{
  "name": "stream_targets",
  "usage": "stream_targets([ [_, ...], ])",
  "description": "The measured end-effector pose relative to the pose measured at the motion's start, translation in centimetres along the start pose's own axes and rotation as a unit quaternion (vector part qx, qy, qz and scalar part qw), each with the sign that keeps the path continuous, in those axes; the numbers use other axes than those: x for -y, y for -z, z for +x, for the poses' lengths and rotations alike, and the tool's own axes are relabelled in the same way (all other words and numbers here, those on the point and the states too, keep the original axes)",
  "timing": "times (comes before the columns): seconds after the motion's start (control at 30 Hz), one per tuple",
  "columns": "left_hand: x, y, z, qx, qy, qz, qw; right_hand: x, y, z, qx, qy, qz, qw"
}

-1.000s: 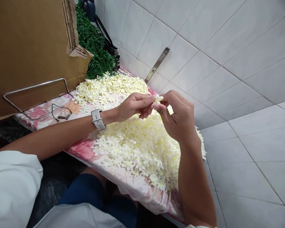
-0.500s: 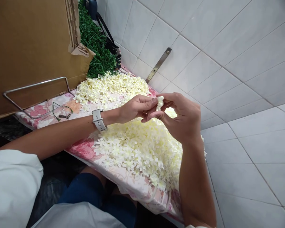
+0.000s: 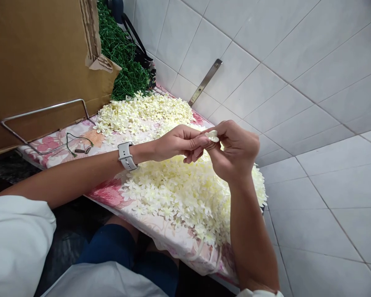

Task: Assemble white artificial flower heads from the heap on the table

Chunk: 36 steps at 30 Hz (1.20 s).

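The right hand point(image 3: 235, 150) is closed in a pinch on a small cream flower point(image 3: 213, 135), held at its fingertips, while the curled fingers of the left hand point(image 3: 177, 142) reach in just beside it; whether they grip the flower too cannot be told. The flower looks very light and soft, its thin petals likely to crease or tear under hard pressure, so a gentle pinch at its gathered base seems safer than holding a petal edge. Directly beneath both hands spreads a large heap of loose flowers point(image 3: 173, 194), and a second heap point(image 3: 142, 113) lies beyond the left fingers. Both rest on a pink floral cloth point(image 3: 108, 192). A white watch point(image 3: 126, 156) circles the left wrist. Farther past the left hand sit green strands point(image 3: 123, 53) and a cardboard sheet point(image 3: 34, 53), while a tiled wall point(image 3: 312, 198) runs beyond the right hand.
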State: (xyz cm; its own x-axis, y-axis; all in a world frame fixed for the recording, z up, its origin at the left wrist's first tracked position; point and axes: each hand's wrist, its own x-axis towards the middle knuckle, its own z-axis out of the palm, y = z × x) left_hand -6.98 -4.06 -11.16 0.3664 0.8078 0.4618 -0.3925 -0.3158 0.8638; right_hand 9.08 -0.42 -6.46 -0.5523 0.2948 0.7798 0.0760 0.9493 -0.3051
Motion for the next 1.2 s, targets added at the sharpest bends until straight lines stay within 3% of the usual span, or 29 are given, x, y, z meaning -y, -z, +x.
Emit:
stream_targets([
  [0.1,-0.5,0.1,0.0,0.002,0.013,0.004,1.0,-0.4,0.1,0.0,-0.024,-0.014,0.009,1.0],
  [0.2,-0.5,0.3,0.0,-0.046,0.004,-0.01,0.999,-0.9,0.3,-0.1,-0.041,-0.052,0.025,0.997],
  [0.33,-0.3,0.3,0.1,-0.09,0.002,-0.011,0.996,-1.5,1.0,0.0,0.008,-0.083,0.04,0.996],
  [0.63,0.0,0.3,0.0,-0.099,-0.051,0.056,0.992,-0.4,2.1,0.5,0.109,-0.023,-0.018,0.994],
  [0.8,0.6,0.3,0.1,-0.119,-0.044,0.001,0.992,-0.5,2.1,0.3,0.091,0.04,-0.171,0.98],
  [0.97,0.4,-0.1,0.0,-0.112,0.012,-0.083,0.99,-1.2,1.5,0.2,0.055,0.088,-0.145,0.984],
  [1.2,0.9,0.2,0.1,-0.125,0.011,-0.041,0.991,-1.1,0.1,0.1,0.042,0.154,-0.17,0.972],
])
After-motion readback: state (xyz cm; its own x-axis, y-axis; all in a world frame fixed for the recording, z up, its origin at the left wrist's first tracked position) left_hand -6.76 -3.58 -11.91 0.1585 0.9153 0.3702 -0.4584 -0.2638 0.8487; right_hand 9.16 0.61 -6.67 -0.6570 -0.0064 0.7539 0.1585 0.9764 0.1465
